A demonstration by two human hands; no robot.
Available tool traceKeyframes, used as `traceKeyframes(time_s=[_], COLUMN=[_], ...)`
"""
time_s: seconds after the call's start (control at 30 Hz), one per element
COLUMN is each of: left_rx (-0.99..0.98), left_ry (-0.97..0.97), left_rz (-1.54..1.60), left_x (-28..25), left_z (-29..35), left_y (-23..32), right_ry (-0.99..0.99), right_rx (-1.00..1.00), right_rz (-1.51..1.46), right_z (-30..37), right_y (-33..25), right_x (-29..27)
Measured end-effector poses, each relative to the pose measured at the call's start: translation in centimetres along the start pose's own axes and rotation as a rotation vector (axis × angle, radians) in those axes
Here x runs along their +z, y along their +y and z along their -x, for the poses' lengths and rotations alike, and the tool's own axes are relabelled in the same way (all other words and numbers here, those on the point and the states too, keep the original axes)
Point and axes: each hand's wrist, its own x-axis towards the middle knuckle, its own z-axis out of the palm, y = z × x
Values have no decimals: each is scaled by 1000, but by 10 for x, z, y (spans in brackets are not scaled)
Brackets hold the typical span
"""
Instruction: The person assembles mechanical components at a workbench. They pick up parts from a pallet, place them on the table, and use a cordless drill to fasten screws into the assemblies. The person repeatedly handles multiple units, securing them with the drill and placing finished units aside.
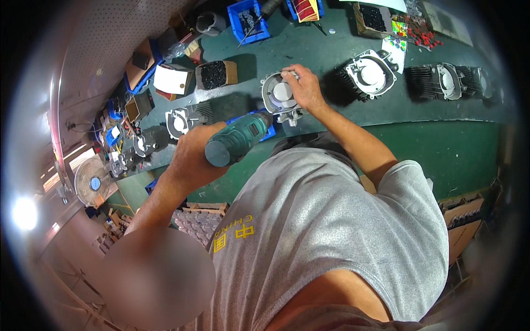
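Note:
My left hand (190,151) is wrapped round a teal cordless drill (237,140). The nose of the drill points at the lower left side of a silver metal engine housing (269,91), which has a round opening with a pale disc-shaped face inside. Whether the drill's tip touches the housing cannot be made out. With thumb and fingers, my right hand (306,91) grips the housing's upper right rim. A blue tray (270,132) shows partly behind the drill at the bench edge.
More finned housings stand along the green bench (326,47), such as one on the right (369,74) and one on the left (179,122). Behind are a box of small black parts (216,75), a blue bin (247,22) and scattered red pieces (422,36). A fan (95,183) stands far left.

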Motion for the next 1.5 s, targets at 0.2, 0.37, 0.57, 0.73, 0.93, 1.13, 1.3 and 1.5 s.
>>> traceKeyframes(time_s=[0.2, 0.37, 0.57, 0.73, 0.93, 1.13, 1.3, 1.5], left_rx=[-4, -45, -31, -73, -96, -147, -119, -187], left_ry=[-18, 37, 34, -31, -88, -80, 64, 269], left_rz=[-21, 41, 56, -13, -125, -137, 57, 364], left_x=[0, 5, 7, 8, 3, 5, 9, 46], left_z=[-3, -6, -3, -2, -6, -2, 20, 49], left_y=[3, 3, 1, 5, 14, 21, 9, -26], right_ry=[-4, -4, 4, -20, -61, -71, -121, -174], right_rx=[33, 17, -33, -49, -63, -74, -28, 57], right_rz=[-35, -23, 15, 13, -28, -15, -41, -204], right_z=[-1, -1, -1, -3, -7, -8, -12, -16], right_y=[-4, -3, 3, 2, -3, 3, 3, -2], right_x=[-1, -1, 2, -1, -6, -4, -4, -15])
